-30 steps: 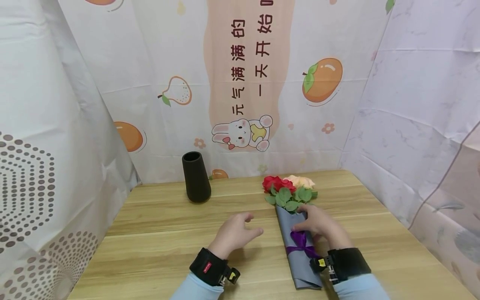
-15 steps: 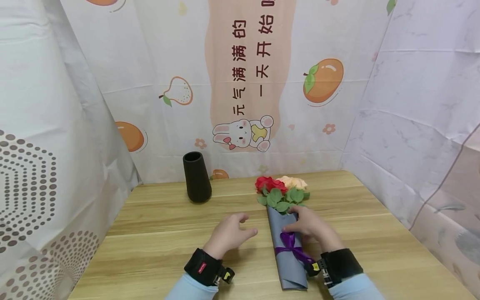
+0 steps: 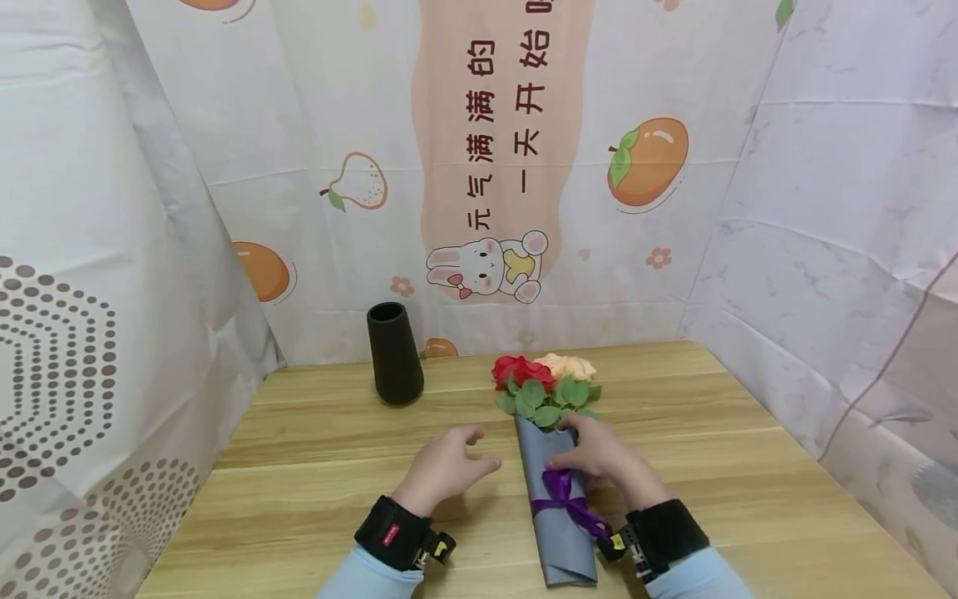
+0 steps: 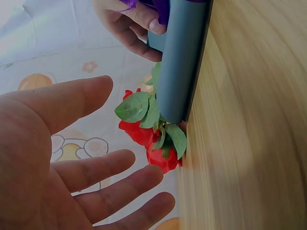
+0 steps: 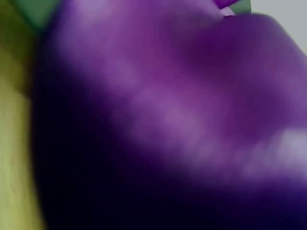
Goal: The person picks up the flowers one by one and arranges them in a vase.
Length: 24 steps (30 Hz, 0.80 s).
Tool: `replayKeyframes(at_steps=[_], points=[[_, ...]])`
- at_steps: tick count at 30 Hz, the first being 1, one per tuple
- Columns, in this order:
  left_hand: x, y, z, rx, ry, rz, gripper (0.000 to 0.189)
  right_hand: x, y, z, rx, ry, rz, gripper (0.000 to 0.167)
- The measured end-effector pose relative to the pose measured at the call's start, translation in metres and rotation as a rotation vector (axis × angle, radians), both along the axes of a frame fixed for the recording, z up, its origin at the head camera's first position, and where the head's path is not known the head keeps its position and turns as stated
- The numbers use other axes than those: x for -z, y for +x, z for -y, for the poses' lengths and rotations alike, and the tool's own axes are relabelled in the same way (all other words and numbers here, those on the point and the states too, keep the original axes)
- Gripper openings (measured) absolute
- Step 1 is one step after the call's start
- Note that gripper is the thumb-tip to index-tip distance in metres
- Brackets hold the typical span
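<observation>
Bouquet (image 3: pixel 550 466) lies flat on the wooden table (image 3: pixel 314 466), wrapped in grey-blue paper, stems toward the person, blooms pointing to the back wall. Red roses (image 3: pixel 516 372) and a peach one (image 3: pixel 569 366) with green leaves show above the wrap. Purple ribbon (image 3: pixel 561 491) tied in a bow around the lower half; it sits so close to the right wrist camera that that view is only a purple blur.

Right hand (image 3: pixel 599 453) rests on the upper part of the wrap, just below the leaves, fingers curled over the paper and the thumb side against it: a light grasp on the bouquet. Left wrist view confirms fingers wrapped around the paper tube from the far side.

Left hand (image 3: pixel 441 466) hovers just beside the bouquet on its left, fingers spread and loose, holding nothing; not touching the wrap as far as can be told.

Black vase (image 3: pixel 394 353) stands upright near the back of the table, well apart from the bouquet, to the left. Nothing can be seen inside it.

Judgement: early stage. Bouquet is gripped but not lifted; wrap and ribbon intact; vase untouched.
</observation>
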<state>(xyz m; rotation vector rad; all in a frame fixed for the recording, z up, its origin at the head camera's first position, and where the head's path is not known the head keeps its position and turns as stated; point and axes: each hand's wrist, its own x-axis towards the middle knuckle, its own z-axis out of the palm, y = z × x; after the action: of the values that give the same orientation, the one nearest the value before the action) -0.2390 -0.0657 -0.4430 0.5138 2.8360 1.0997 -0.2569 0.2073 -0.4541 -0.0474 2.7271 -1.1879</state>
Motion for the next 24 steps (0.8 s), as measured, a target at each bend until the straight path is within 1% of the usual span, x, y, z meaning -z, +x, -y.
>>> replayKeyframes(at_steps=[3, 8, 16, 18, 22, 24], points=[[0.0, 0.0, 0.005, -0.006, 0.001, 0.007, 0.06, 0.0, 0.001, 0.006, -0.009, 0.003, -0.005, 0.072], [0.002, 0.0, 0.012, -0.007, -0.001, 0.013, 0.063, -0.001, 0.005, 0.018, -0.037, -0.01, -0.012, 0.073], [0.0, 0.003, 0.02, 0.003, -0.025, -0.005, 0.063, 0.002, 0.005, 0.037, -0.104, -0.046, -0.014, 0.073], [0.0, 0.005, 0.024, 0.001, -0.028, -0.006, 0.063, 0.002, 0.005, 0.04, -0.12, -0.037, -0.026, 0.074], [0.0, 0.006, 0.033, -0.016, -0.038, -0.006, 0.063, 0.003, 0.005, 0.048, -0.127, 0.006, -0.056, 0.075], [0.0, 0.006, 0.037, -0.025, -0.044, -0.01, 0.062, 0.003, 0.005, 0.051, -0.131, 0.007, -0.06, 0.075]])
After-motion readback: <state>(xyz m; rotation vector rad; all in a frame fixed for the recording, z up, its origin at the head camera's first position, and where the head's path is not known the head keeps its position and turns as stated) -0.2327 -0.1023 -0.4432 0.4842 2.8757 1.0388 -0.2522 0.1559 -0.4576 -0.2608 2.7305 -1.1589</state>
